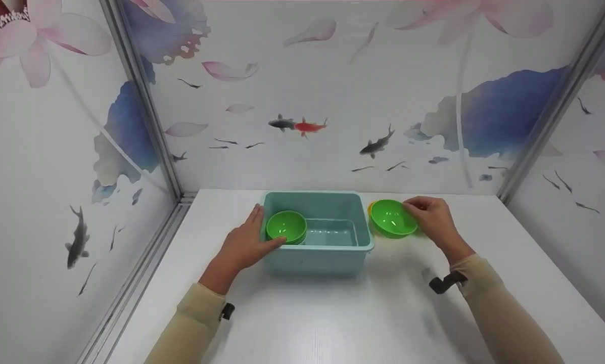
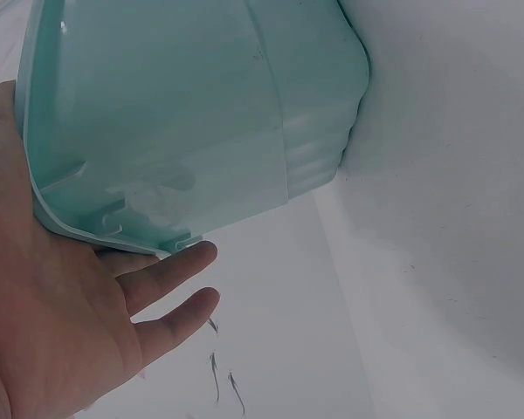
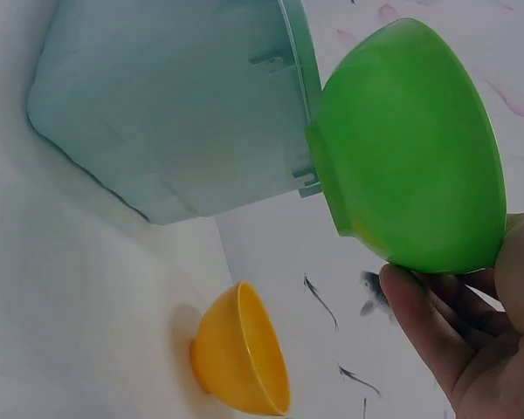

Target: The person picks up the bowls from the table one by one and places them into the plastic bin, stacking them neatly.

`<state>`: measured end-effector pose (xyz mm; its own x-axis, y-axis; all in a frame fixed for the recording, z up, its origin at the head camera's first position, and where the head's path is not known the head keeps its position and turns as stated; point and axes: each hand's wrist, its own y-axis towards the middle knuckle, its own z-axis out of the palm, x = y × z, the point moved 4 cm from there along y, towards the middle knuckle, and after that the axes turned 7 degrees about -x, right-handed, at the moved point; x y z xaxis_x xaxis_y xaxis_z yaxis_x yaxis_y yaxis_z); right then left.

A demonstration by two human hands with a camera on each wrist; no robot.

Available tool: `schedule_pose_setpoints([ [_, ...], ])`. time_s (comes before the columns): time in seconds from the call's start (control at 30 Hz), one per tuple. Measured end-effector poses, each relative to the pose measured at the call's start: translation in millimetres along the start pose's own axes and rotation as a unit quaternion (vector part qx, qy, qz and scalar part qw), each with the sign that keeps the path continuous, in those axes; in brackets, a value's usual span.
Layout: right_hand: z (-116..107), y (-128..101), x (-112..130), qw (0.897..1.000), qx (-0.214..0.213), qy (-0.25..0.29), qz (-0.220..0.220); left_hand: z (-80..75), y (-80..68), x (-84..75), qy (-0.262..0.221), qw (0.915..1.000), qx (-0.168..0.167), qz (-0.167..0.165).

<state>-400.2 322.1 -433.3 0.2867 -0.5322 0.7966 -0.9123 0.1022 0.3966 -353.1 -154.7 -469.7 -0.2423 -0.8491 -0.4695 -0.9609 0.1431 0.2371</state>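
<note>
A teal plastic bin (image 1: 332,253) stands on the white table (image 1: 332,318). Stacked green bowls (image 1: 286,226) sit in its left end. My left hand (image 1: 245,243) lies flat against the bin's left wall (image 2: 175,113), fingers (image 2: 170,275) straight under the rim and the thumb reaching over the rim toward the bowls. My right hand (image 1: 432,216) grips another green bowl (image 1: 393,218) by its rim, tilted and lifted just right of the bin. In the right wrist view this green bowl (image 3: 410,148) touches the bin's rim (image 3: 293,87), held by my fingers (image 3: 432,327).
An orange bowl (image 3: 240,356) lies on its side on the table beside the bin, partly hidden behind the held bowl (image 1: 371,207). Walls with fish and flower patterns close in the left, back and right. The white table runs on in front of the bin.
</note>
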Motion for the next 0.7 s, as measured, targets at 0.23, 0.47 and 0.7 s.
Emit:
schedule_pose_setpoints([
  [0.23,7.4,7.1,12.8,1.0,0.004,0.003,-0.023,0.4,-1.7,-0.5,-0.01,1.0,-0.001,-0.001],
  [0.47,17.5,13.7,25.3,1.0,0.016,0.011,-0.022,1.0,-1.5,1.3,-0.008,1.0,-0.002,-0.002],
  [0.7,30.4,22.5,40.1,0.998,0.05,0.027,-0.021,0.3,-0.4,0.9,-0.005,1.0,-0.001,-0.003],
])
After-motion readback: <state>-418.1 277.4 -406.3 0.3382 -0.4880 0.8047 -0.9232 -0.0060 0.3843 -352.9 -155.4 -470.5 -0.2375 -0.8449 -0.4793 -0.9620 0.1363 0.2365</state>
